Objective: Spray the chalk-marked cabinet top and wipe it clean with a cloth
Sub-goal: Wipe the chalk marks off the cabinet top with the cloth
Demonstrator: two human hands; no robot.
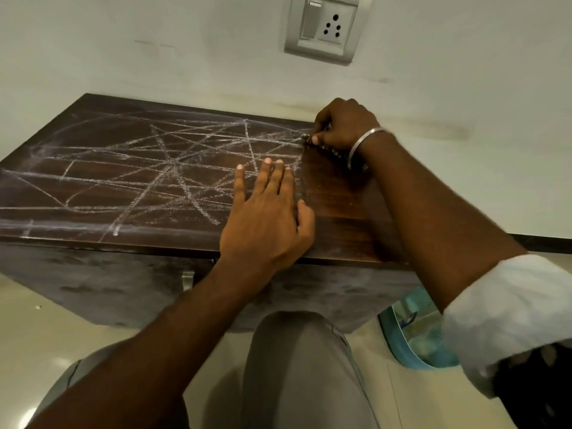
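Left hand (266, 212) flat, fingers straight (palm down); right hand (343, 125) curled, pinching small stub (305, 138).

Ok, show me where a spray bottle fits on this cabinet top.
Left of the left hand, the cabinet top carries only chalk lines to its left edge. A bare strip lies between that hand and the right forearm. Crowded: the far right corner, where the right hand pinches a small piece.

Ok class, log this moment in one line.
left hand flat on cabinet top | right hand pinches small object | chalk marks unwiped
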